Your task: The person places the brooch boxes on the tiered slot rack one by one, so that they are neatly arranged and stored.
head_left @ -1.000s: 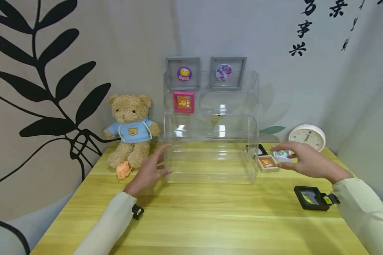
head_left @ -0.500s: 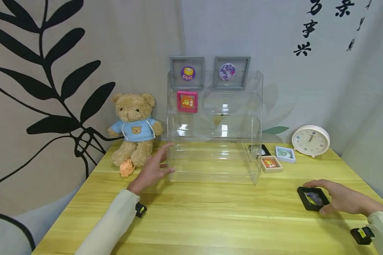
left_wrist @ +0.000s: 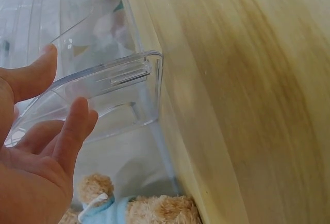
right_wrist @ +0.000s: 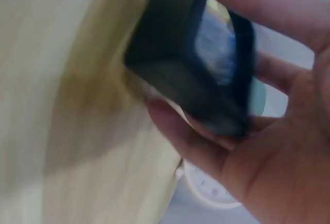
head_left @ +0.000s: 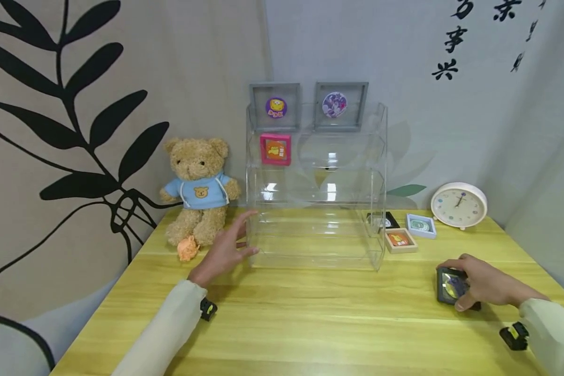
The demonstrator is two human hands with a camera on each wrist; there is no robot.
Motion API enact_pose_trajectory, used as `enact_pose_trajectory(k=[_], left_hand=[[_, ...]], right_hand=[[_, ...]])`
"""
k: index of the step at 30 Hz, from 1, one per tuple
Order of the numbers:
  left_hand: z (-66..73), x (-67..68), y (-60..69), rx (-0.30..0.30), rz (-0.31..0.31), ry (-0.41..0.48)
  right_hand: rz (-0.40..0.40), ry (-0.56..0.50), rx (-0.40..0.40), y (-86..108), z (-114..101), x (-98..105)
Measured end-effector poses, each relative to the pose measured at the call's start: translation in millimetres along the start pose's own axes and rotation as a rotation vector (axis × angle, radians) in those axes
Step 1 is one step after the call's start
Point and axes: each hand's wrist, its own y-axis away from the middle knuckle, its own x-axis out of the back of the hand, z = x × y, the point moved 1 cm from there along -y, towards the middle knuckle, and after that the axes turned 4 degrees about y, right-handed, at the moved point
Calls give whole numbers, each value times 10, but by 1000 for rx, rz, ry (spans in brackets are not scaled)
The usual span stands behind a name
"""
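- In the head view, my right grip (head_left: 486,282) was clamped on a black frame (head_left: 445,288), which tilted near the right edge of the surface (head_left: 310,324).
- There too, my left grip (head_left: 220,257) had its fingers and thumb apart at the left side of a clear rack (head_left: 316,203), set toward the back edge.
- A pink frame (head_left: 275,150) stood on the rack below two grey frames (head_left: 275,107); a clock (head_left: 459,205) stood by the back right corner.
- In the left wrist view, my left fingers lay beside the rack; I could not tell whether they touched it.
- In the right wrist view, the blurred black frame sat tilted between my thumb and fingers.
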Motion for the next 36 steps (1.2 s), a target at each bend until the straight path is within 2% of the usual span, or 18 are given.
enact_pose_trajectory(k=[7,9,11,15,20,25,30,33,36], left_hand=[[9,-21,11,4,-6,11],[11,-22,7,6,-9,5],[18,-22,5,13,-7,-1],[23,-27,2,10,-5,3],[11,-57,6,12,-4,-12],[2,-61,38,9,-9,11],[2,-28,29,-7,-6,32],[0,-13,18,-6,-9,23],[0,-5,22,-1,-12,15]], right_hand=[[156,60,55,-81,-307,-49],[189,44,81,-103,-397,-64],[200,22,112,-124,-478,-78],[152,-34,165,-147,-573,-81],[112,-35,198,-92,-521,-48],[135,11,185,23,-422,-59],[234,27,226,93,-366,-93],[313,-6,262,102,-356,-91],[331,-75,301,78,-363,-55]])
